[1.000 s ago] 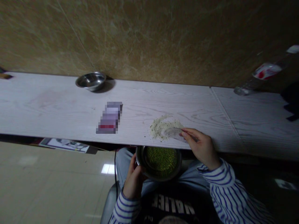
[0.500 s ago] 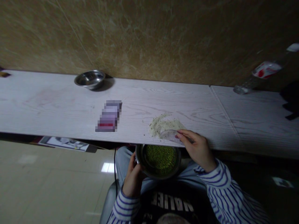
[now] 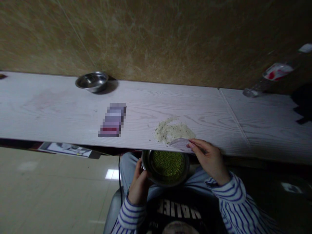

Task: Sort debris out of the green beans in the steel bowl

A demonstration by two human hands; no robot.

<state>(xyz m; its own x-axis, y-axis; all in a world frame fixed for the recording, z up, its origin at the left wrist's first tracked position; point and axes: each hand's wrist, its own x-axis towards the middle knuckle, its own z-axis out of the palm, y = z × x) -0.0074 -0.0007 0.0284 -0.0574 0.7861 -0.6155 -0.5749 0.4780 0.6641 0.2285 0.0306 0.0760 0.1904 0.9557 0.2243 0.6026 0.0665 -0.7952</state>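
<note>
My left hand [image 3: 140, 183] grips the left rim of a metal bowl [image 3: 145, 162] that I hold just under the table's front edge, above my lap. Green mung beans [image 3: 168, 164] fill the bottom of this bowl. My right hand [image 3: 207, 157] pinches a thin, clear, round-edged plastic piece, perhaps a lid [image 3: 180, 143], at the table edge over the bowl. Right behind it lies a loose pile of white rice-like grains [image 3: 174, 130] with dark specks and a few greenish bits mixed in.
A second metal bowl [image 3: 92, 82] stands near the wall at the back left. A blurred-out phone-like slab [image 3: 112, 120] lies on the white table [image 3: 138, 97]. At the right, a clear bottle [image 3: 275, 73] with a red and white label stands by a dark object [image 3: 303, 104].
My right hand has moved slightly right and toward me, drawing the clear plastic piece from the grains to the table edge. My left hand and the bowl stay almost in place.
</note>
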